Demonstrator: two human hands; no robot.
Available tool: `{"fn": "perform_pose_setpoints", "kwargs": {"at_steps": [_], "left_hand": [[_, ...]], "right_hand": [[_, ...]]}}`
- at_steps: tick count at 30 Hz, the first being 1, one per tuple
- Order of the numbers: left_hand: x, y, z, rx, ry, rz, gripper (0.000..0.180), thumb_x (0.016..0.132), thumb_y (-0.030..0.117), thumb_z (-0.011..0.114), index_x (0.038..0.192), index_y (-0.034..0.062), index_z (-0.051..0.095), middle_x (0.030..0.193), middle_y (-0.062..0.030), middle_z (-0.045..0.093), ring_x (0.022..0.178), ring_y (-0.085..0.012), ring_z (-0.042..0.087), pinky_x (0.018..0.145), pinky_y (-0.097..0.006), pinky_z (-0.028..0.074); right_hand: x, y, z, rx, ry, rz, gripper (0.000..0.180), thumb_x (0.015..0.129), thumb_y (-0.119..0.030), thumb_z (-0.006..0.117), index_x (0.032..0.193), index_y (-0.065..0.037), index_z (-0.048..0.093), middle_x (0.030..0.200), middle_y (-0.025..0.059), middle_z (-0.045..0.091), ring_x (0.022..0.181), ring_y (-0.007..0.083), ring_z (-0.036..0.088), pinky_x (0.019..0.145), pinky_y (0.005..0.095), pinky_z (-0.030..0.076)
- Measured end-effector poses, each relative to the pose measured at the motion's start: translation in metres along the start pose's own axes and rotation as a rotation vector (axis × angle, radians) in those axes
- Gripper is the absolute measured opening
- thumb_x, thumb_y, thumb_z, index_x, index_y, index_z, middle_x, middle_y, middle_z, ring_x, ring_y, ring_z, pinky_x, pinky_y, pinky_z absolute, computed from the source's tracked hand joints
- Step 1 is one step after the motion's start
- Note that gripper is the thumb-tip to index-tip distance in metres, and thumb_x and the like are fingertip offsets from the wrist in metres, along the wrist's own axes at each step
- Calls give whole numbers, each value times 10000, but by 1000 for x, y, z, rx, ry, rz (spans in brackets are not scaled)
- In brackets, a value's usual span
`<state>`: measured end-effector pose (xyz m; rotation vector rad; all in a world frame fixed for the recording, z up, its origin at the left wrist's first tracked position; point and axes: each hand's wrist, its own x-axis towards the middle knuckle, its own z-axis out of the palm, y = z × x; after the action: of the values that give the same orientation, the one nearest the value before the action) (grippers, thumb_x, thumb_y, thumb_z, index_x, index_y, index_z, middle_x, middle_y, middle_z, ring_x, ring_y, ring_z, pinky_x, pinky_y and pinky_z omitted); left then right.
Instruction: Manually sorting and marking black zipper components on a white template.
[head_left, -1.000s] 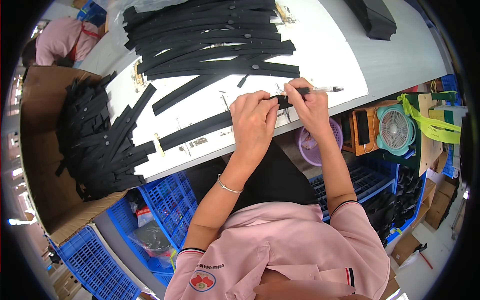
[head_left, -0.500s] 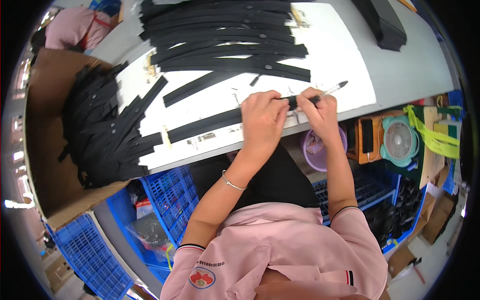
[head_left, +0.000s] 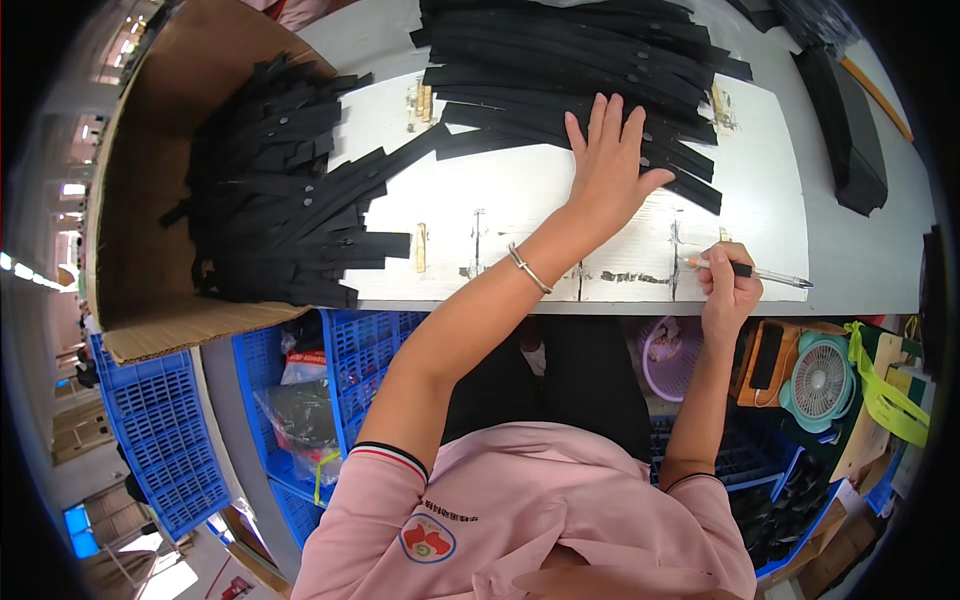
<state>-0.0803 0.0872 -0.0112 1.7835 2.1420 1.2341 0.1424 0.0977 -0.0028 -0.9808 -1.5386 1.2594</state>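
My left hand (head_left: 608, 165) is open, its fingers spread over the near edge of a layered heap of black fabric strips (head_left: 560, 65) with small round studs. Whether it presses on them or hovers just above, I cannot tell. Near the board's front edge, my right hand (head_left: 730, 285) is closed around a slim pen (head_left: 785, 278) with a clear barrel, lying crosswise in the fingers. Beneath both hands is a white board (head_left: 520, 225) bearing dark drawn marks and small tan strips.
At the left, a cardboard box (head_left: 150, 190) on its side holds many more black strips (head_left: 265, 190). A long black case-like object (head_left: 845, 130) lies at the far right. Below the table edge are a purple basket (head_left: 668, 362), a teal fan (head_left: 820, 380) and blue crates (head_left: 165, 430).
My left hand has let go of the strip at the front edge and reached away to the heap. That strip has left the board's front. My right hand still holds the pen, now turned flatter.
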Motion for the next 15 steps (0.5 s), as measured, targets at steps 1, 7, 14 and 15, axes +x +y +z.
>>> {"fn": "perform_pose_setpoints", "kwargs": {"at_steps": [1,7,14,15], "left_hand": [[-1,2,-2,-66,10,-1,790,866,359,806,1471,-15,464,1584,-330,314,1547,-466,170,1215,-670,42],[-40,-39,-89,332,91,-39,544,916,164,683,1437,87,547,1584,-176,416,1550,-384,245,1241,-601,99],[-96,-129,-183,659,229,-390,240,951,140,645,1166,83,733,1426,-140,587,1499,-403,326,1182,-720,69],[-96,-132,-187,680,271,-345,166,978,169,654,1079,100,765,1366,-107,641,1477,-378,376,1187,-713,69]], "right_hand": [[0,2,-2,-19,0,-3,158,1006,-119,634,891,-25,689,788,8,654,613,39,524,538,194,381],[1,1,-5,-49,-10,-2,182,1023,-155,635,901,-31,690,787,-4,645,611,25,508,528,185,369],[2,-3,0,-16,4,19,149,1004,-100,651,902,-1,698,761,2,626,642,37,503,556,201,348],[3,-5,0,-31,-2,25,149,1003,-97,654,899,1,697,770,3,631,652,38,511,562,207,362]]}}
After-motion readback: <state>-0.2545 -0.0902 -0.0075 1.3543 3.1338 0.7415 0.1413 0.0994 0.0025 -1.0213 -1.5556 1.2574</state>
